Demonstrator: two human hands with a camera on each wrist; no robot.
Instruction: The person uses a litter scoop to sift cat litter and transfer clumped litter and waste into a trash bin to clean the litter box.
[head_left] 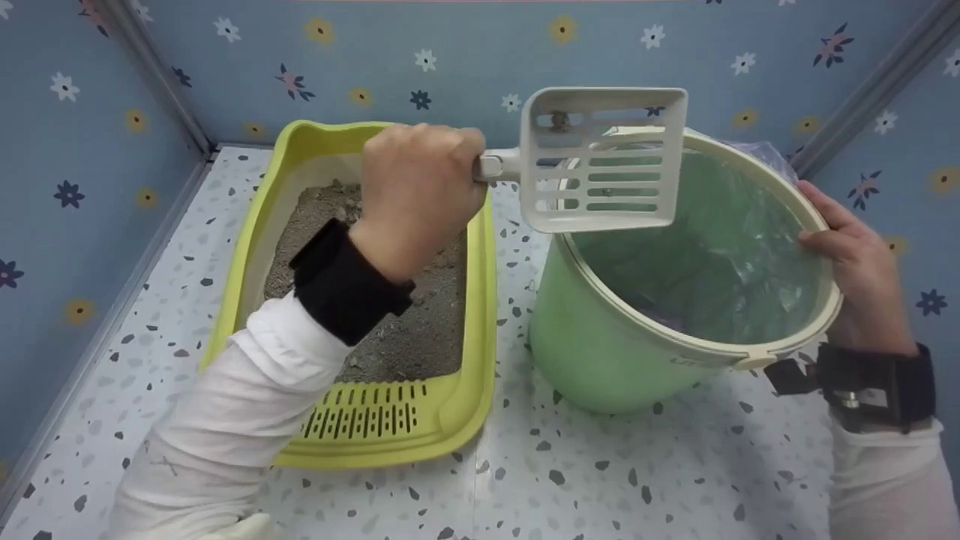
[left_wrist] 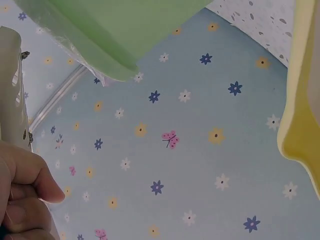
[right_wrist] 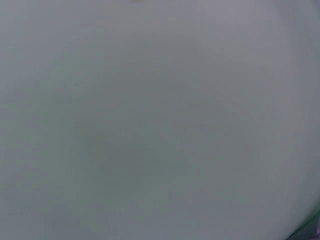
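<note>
My left hand (head_left: pixel 424 191) grips the handle of a pale slotted litter scoop (head_left: pixel 529 180), held up between the litter box and the bin. The scoop's head overlaps the bin's left rim in the head view, and a small dark clump (head_left: pixel 559 121) clings near its top. At the left edge of the left wrist view, the curled fingers (left_wrist: pixel 27 215) show below the scoop (left_wrist: pixel 9 90). On the right, my right hand (head_left: pixel 862 259) holds the rim of a green trash bin (head_left: pixel 607 337), thumb over the edge. The bin leans, its mouth towards me, lined with a clear bag (head_left: pixel 757 255).
A yellow-green litter box (head_left: pixel 480 360) with grey-brown litter (head_left: pixel 420 337) stands on the left, a slotted step at its front. Speckled white floor (head_left: pixel 585 480) lies under both containers. Blue flowered walls (head_left: pixel 465 45) close off the back and sides. The right wrist view is a grey blur.
</note>
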